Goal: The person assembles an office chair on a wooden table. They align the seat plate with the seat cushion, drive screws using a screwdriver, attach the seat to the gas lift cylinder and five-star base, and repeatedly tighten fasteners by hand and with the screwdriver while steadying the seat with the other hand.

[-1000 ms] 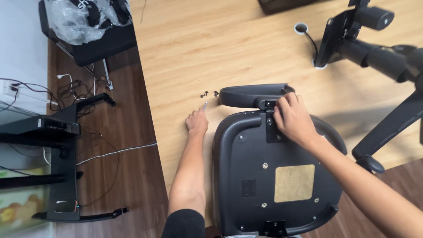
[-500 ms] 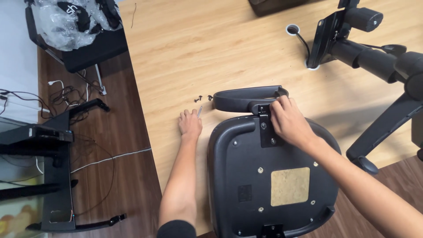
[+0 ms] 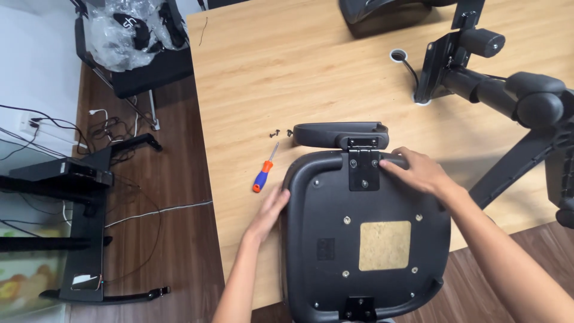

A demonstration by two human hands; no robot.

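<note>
A black chair seat [image 3: 365,239] lies upside down on the wooden table [image 3: 299,78], with a tan patch in its middle. A black armrest [image 3: 338,133] is joined to its far edge by a black bracket [image 3: 364,170]. My left hand [image 3: 270,209] grips the seat's left rim. My right hand [image 3: 415,170] rests on the seat's top edge just right of the bracket. A screwdriver [image 3: 263,171] with an orange and blue handle lies on the table left of the seat, free of both hands. Small black screws [image 3: 278,133] lie near the armrest's left end.
A black monitor arm [image 3: 496,84] stands at the table's right, over a cable hole [image 3: 398,56]. A black object [image 3: 382,15] sits at the far edge. Left of the table, a chair holding plastic-wrapped parts [image 3: 128,30], cables and a black stand [image 3: 78,197] are on the dark floor.
My left hand moved from the tabletop near the screws to the seat's left rim. The screwdriver now lies uncovered on the table. My right hand slid off the bracket to its right.
</note>
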